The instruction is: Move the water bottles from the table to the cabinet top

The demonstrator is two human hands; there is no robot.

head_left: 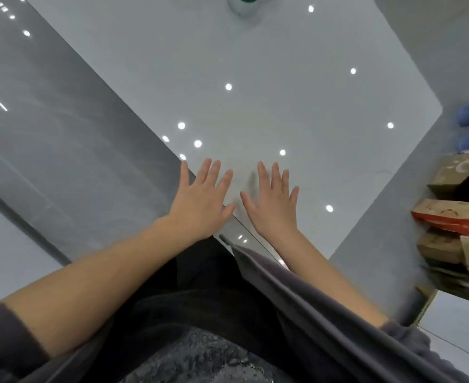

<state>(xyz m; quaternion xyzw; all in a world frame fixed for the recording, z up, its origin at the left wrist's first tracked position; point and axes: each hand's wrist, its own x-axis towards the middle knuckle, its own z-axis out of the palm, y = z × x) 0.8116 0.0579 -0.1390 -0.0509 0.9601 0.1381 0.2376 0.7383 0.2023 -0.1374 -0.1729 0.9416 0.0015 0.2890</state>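
Person wears a loose, soft-looking greyish-purple outer top, front hanging open w/ one long edge showing across the torso. Its left sleeve & right sleeve are the same fabric, bunched up near the elbows in thick folds; forearms bare from there to the wrists. Also bare: left grip & right grip. Under the open front sits a matte black garment, slightly fuzzy. Lower down, a dark speckled grey-black fabric, approx. knit-like; too blurred to tell which piece of clothing.
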